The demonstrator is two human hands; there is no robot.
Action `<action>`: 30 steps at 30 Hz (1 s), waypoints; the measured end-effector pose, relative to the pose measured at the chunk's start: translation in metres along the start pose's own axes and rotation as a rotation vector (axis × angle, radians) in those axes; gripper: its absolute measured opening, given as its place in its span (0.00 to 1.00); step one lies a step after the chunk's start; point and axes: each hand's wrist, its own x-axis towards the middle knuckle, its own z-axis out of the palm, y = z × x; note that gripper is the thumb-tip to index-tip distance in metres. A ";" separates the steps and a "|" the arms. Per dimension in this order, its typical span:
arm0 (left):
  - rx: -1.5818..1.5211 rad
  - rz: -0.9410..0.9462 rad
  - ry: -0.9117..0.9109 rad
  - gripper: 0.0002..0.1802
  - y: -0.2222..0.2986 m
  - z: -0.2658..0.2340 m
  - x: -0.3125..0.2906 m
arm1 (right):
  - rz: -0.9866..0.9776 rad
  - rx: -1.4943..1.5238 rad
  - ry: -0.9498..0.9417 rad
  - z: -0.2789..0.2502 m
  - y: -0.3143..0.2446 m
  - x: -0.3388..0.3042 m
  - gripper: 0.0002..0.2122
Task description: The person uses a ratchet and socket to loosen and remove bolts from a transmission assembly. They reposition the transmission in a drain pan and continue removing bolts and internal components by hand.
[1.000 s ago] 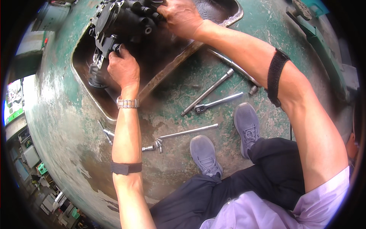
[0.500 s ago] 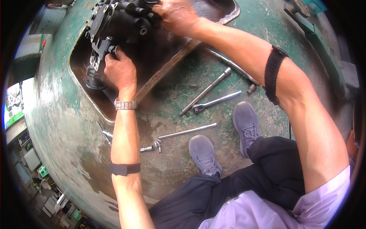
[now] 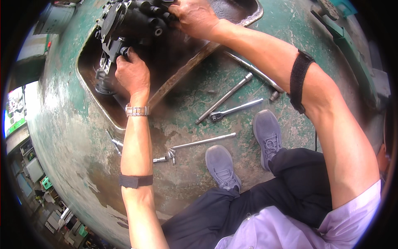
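A bulky black engine assembly [image 3: 134, 23] with a round plate and several stubby pipe ends sits over the rusty metal tray [image 3: 176, 79], at the upper left. My left hand [image 3: 133, 75] is closed on a short black stub at its near side, the thumb lying along the top. At the far right end of the assembly, my right hand [image 3: 194, 17] grips its edge with curled fingers. The fingertips there are partly hidden. Below the left hand, a round dark flange [image 3: 104, 88] projects into the tray.
On the worn green floor [image 3: 74, 137] between the tray and my shoes [image 3: 222, 164] lie a ratchet [image 3: 236, 110], a long extension bar [image 3: 224, 98], a thin bar tool [image 3: 203, 141] and a socket [image 3: 274, 96]. A green metal leg [image 3: 352, 56] stands at the right.
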 end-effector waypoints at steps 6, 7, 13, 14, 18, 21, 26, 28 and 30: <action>-0.009 0.018 0.022 0.20 0.000 0.001 -0.001 | -0.035 -0.018 -0.011 0.000 0.000 -0.002 0.03; -0.014 0.013 0.016 0.20 0.001 0.001 -0.001 | -0.031 -0.023 -0.016 0.001 0.000 -0.002 0.03; 0.005 0.030 0.018 0.20 0.000 0.001 -0.001 | 0.030 -0.041 -0.041 0.006 -0.002 -0.002 0.02; 0.005 0.033 0.018 0.20 -0.001 0.001 -0.001 | 0.045 -0.028 -0.049 0.006 -0.003 -0.001 0.02; 0.008 0.034 0.012 0.20 -0.001 0.001 0.000 | 0.054 -0.086 -0.097 0.000 -0.004 -0.002 0.06; 0.009 0.015 -0.003 0.20 0.000 0.000 0.001 | 0.055 -0.123 -0.208 -0.008 0.000 0.000 0.12; 0.032 -0.035 -0.030 0.21 0.004 -0.003 0.000 | 0.148 0.092 -0.333 -0.021 0.009 0.005 0.13; 0.022 -0.055 -0.042 0.22 0.005 -0.005 0.000 | 0.204 0.182 -0.318 -0.025 0.011 0.005 0.16; 0.019 -0.070 -0.053 0.22 0.007 -0.006 -0.001 | 0.235 0.242 -0.261 -0.028 0.012 0.002 0.18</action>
